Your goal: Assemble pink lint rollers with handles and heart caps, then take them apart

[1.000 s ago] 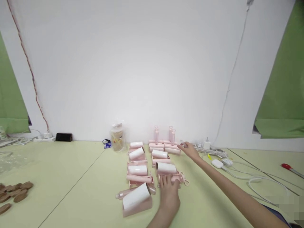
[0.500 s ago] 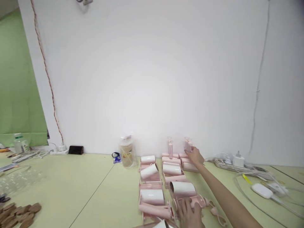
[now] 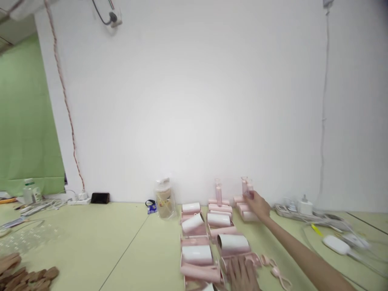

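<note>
My right hand (image 3: 258,205) reaches to the back of the table. Its fingers close round a small translucent pink tube (image 3: 249,188) that stands upright beside a similar one, above pink and white rolls (image 3: 247,212). Lower down, my left hand (image 3: 241,275) lies with its fingers stretched out over a pink holder (image 3: 252,258). Just behind it is a white cylinder with a dark open end (image 3: 233,243). Pink holders with white cylinders (image 3: 197,254) form rows to the left. Another translucent pink tube (image 3: 218,194) stands upright near the wall.
A bagged beige container (image 3: 165,198) and a phone (image 3: 100,198) stand by the wall. Pink looped pieces (image 3: 276,273) lie right of my left hand. Cables and a white charger (image 3: 305,207) are at the right. Brown pieces (image 3: 36,279) are piled front left.
My right hand and the rolls by it have shifted slightly right, widening the gap to the middle row. My left hand stays at the front pink holder. The view has tilted slightly.
</note>
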Demonstrator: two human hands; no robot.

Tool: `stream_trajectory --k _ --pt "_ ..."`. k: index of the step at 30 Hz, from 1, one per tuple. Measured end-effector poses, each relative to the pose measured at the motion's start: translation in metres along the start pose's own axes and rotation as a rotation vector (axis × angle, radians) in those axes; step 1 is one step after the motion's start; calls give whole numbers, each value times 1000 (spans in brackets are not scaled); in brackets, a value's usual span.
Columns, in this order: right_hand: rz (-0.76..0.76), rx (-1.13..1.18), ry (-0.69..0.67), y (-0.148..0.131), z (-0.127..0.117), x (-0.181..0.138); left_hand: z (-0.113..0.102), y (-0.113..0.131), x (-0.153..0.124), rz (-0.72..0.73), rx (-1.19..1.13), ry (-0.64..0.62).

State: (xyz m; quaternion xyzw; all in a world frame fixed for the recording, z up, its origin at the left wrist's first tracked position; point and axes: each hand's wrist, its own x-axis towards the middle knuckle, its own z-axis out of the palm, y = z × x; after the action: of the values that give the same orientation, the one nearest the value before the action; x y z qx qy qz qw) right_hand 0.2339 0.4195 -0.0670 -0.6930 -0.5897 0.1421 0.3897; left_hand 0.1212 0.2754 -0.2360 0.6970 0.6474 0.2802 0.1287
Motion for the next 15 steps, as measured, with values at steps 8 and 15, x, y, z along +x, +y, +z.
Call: stream_trajectory --k 8,15 --pt "-159 155 7 15 -91 -106 -88 58 -68 136 -360 -4" --pt "-54 348 -165 44 -89 -228 -94 62 -121 -48 -525 -102"
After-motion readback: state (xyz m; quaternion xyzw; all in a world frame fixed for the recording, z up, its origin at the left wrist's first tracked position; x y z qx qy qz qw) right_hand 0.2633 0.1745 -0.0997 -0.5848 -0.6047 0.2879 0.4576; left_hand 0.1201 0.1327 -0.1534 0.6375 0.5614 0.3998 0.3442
